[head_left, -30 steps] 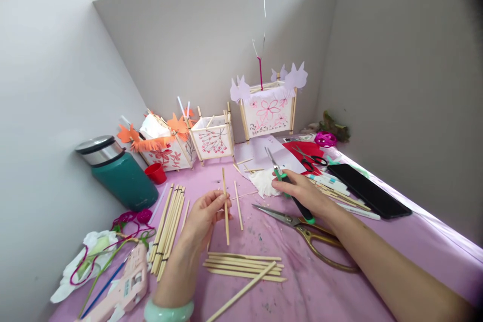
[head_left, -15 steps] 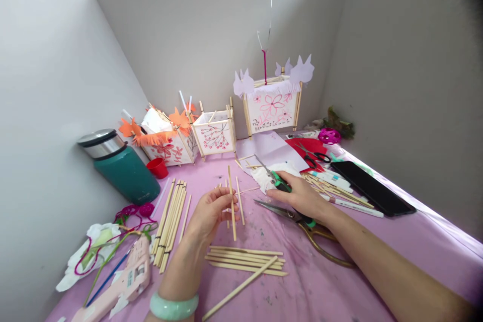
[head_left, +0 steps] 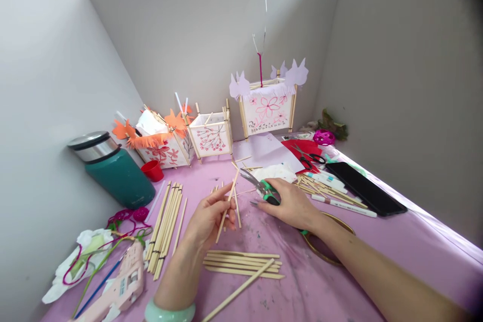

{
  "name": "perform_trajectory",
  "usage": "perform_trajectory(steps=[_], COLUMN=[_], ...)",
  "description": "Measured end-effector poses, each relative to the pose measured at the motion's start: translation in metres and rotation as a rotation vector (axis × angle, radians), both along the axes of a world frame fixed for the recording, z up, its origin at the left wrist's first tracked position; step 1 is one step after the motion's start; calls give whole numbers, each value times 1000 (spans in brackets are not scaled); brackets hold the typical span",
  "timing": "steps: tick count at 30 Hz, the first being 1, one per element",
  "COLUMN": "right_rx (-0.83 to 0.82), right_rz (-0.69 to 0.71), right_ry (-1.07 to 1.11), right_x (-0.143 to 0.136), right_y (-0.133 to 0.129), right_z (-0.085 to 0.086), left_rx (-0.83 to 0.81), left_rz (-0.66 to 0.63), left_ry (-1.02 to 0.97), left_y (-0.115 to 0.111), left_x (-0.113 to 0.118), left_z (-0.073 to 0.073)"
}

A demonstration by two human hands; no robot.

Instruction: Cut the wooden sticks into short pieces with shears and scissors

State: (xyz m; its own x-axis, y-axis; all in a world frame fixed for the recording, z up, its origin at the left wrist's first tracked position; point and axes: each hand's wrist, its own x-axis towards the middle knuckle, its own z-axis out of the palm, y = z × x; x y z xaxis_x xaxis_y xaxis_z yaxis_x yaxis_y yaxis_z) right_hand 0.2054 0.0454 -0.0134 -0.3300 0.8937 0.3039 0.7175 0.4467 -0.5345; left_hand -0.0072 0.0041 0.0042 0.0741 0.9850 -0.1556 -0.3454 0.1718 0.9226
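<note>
the left hand [head_left: 209, 219] pinches a thin wooden stick [head_left: 233, 187] between thumb and fingertips, its upper end slanting out beyond them. the right hand [head_left: 292, 204] has its fingers curled round green-and-black snips [head_left: 267, 190], blades reaching toward that end. cut sticks [head_left: 243, 264] lie nearer than the left fingers; brass-handled scissors [head_left: 328, 260] lie partly beneath the right hand and forearm.

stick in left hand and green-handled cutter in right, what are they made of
Stick: probably matte, unpainted wood or bamboo, judging by its pale straw colour. Cutter: greyish, slightly shiny blades, probably metal; handles in solid green and black, perhaps plastic or rubber, too covered to be sure.
</note>
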Motion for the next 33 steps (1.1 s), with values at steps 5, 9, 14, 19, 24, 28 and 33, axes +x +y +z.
perform_trajectory(steps=[5, 9, 14, 19, 24, 28, 33], right_rx=[64, 81, 86, 96, 128, 191, 204], right_rz=[-24, -27, -22, -22, -68, -102, -136], right_ry=[-18, -50, -68, -74, -77, -109, -178], right_x=[-2, -3, -4, -5, -6, -7, -11], right_y=[1, 0, -2, -2, -3, -6, -9], right_z=[-8, -9, -8, -10, -12, -11, -11], left_rx=[50, 85, 114, 138, 77, 52, 10], left_rz=[59, 120, 145, 199, 206, 108, 15], left_ry=[142, 232, 278, 303, 263, 179, 52], left_y=[0, 1, 3, 4, 3, -1, -3], left_x=[5, 8, 7, 6, 9, 15, 20], left_z=[-3, -7, -11, -12, -11, -10, -11])
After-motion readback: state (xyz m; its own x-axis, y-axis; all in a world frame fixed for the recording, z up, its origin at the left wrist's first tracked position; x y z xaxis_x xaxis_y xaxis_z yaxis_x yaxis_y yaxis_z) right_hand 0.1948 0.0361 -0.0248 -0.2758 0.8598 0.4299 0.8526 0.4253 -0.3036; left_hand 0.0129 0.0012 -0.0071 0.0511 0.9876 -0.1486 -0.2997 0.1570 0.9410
